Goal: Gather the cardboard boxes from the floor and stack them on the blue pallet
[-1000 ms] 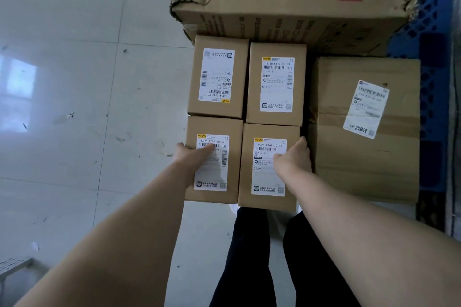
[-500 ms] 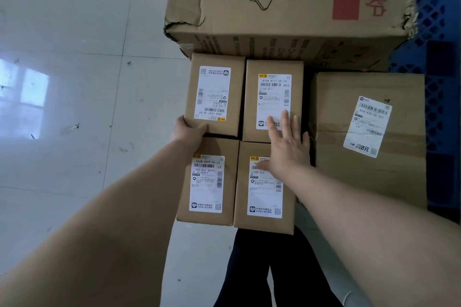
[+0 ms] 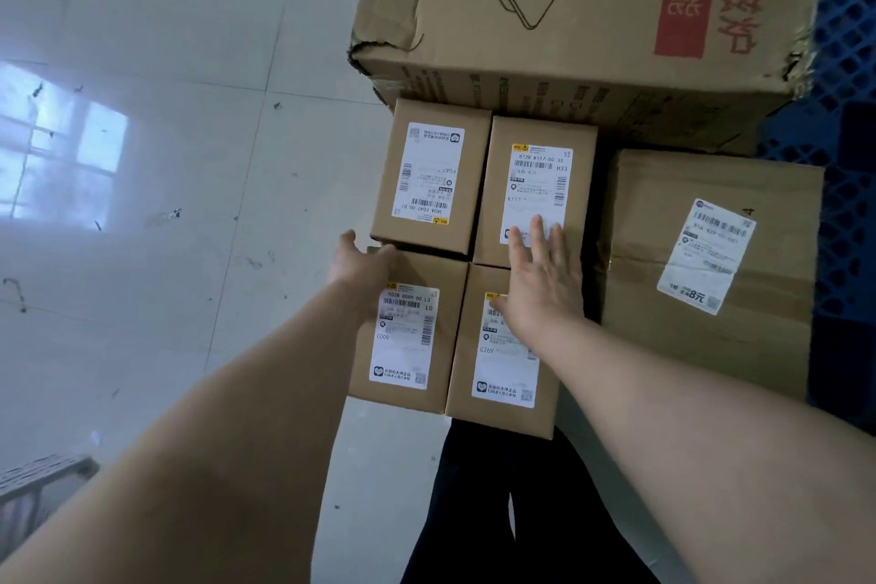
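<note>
The right grip (image 3: 540, 280) lies flat and released, fingers straight across the seam between the far-right box (image 3: 535, 142) and the near-right box (image 3: 502, 413). The left grip (image 3: 360, 261) curls at the corner where the far-left box (image 3: 429, 114) meets the near-left box (image 3: 403, 396), fingers tucked from sight; whether it grasps either cannot be told. The four small, square-edged, white-labelled cardboard boxes sit tight against a dented large box (image 3: 592, 38) and a taped medium box (image 3: 663, 213) on the blue lattice pallet (image 3: 848, 109).
</note>
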{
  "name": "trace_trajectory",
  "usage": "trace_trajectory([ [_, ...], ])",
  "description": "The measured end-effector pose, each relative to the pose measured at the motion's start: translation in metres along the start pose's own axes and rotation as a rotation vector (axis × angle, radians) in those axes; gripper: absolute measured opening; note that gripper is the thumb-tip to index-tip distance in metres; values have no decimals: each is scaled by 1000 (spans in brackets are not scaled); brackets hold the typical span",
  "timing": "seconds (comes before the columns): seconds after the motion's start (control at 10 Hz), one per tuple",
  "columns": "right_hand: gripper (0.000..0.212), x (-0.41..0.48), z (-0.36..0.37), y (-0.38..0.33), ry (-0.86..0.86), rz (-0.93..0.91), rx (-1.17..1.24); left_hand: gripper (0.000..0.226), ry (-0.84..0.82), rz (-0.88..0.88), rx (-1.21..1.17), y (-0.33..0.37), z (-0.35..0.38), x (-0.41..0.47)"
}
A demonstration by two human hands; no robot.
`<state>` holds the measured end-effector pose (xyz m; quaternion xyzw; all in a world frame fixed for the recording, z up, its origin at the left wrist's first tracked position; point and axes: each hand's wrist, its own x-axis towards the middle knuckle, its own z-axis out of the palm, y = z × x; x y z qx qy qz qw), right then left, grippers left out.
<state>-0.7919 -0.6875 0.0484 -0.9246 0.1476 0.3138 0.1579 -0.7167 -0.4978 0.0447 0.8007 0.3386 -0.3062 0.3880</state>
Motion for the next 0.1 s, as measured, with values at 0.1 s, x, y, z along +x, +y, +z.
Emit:
trace_trajectory([
  [0.1, 62, -6, -12, -14, 13, -74, 53, 54, 4, 0, 35, 0, -19, -15],
])
